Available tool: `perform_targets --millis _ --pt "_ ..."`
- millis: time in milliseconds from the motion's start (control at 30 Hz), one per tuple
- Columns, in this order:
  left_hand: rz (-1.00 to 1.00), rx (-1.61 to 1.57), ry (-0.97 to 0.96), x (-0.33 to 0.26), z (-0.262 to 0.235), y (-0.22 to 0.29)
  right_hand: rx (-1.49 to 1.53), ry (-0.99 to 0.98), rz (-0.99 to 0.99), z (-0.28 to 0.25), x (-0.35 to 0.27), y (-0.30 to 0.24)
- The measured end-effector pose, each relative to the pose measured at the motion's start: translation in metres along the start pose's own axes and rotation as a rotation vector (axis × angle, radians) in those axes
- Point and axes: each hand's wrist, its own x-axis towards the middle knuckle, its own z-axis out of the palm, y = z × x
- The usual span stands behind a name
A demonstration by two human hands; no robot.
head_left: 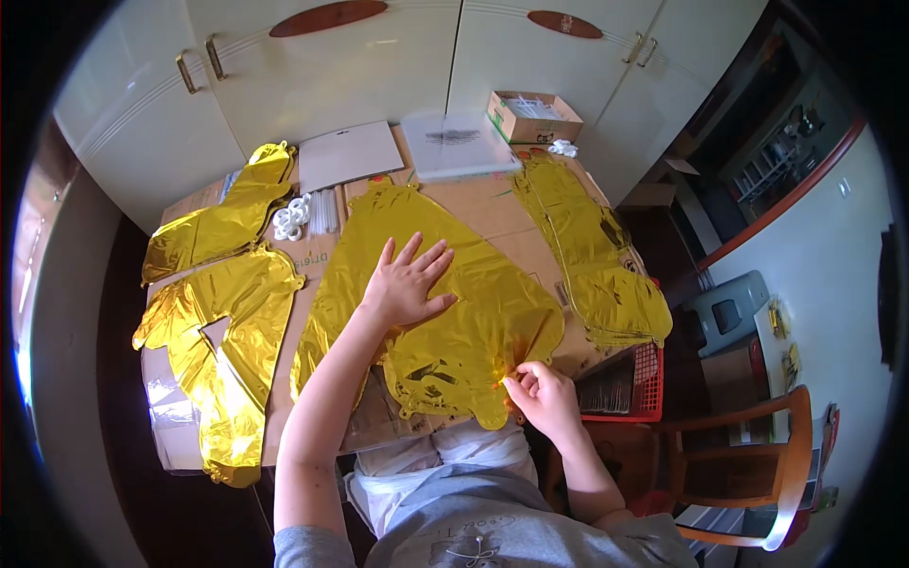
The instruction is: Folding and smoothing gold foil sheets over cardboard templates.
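Note:
A large gold foil balloon [473, 331], flat and deflated, lies on a cardboard-covered table [492, 210] in front of me. My left hand [409, 282] rests flat on its middle with fingers spread, pressing it down. My right hand [538, 390] pinches the balloon's lower right edge near the table's front, fingers closed on the foil tab there.
More flat gold foil balloons lie at the left [222, 331], the far left [222, 222] and the right [587, 251]. White rings [291, 218], a grey board [348, 154], a white packet [456, 142] and an open cardboard box [533, 115] sit at the back. A red basket [632, 388] and wooden chair [757, 464] stand right.

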Motion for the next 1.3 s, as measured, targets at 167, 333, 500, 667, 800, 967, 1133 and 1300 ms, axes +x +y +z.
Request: perform_targets --millis 167,333,500,667,800,967,1133,1300 --pt "-0.009 -0.014 0.002 0.0 0.0 0.001 -0.245 -0.061 -0.016 0.002 0.005 0.002" --pt "-0.015 -0.018 -0.016 0.0 0.0 0.001 -0.364 -0.09 0.012 -0.004 0.007 -0.014" --pt "-0.014 -0.015 -0.014 -0.001 -0.001 0.001 -0.468 -0.061 -0.227 0.011 0.007 -0.01" --pt "-0.012 -0.023 -0.002 0.0 0.001 0.0 -0.421 -0.054 -0.242 0.029 0.004 -0.01" --pt "-0.014 -0.028 0.006 0.0 0.001 0.0 -0.364 -0.021 -0.234 0.04 0.002 -0.004" --pt "-0.014 -0.023 0.021 -0.001 0.006 -0.002 -0.257 -0.04 -0.348 0.033 0.005 -0.016" --pt "-0.017 -0.022 0.008 -0.001 0.003 0.0 -0.364 -0.192 -0.528 0.032 0.008 -0.026" --pt "-0.012 -0.023 0.0 -0.001 0.001 0.001 -0.34 -0.323 -0.582 0.034 0.008 -0.024"
